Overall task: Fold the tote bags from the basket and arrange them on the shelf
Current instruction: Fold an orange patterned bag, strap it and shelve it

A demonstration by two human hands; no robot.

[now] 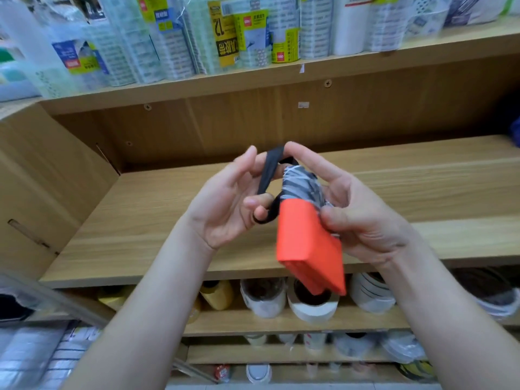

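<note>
I hold a folded tote bag [308, 243] in the air in front of the wooden shelf [146, 220]. The bag is a compact bundle, orange at the lower part and grey-and-white patterned at the top. My right hand [363, 215] grips the bundle from the right, thumb on the orange cloth and forefinger over the top. Its black strap [268, 175] loops out to the left. My left hand [225, 204] pinches that strap between thumb and fingers. The basket is not in view.
Wrapped rolls and packs [225, 35] fill the upper shelf. Tape rolls and bottles [312, 302] stand on the shelf below. A wooden side panel [42, 178] closes the shelf on the left. A dark item [516, 130] pokes in at the right edge.
</note>
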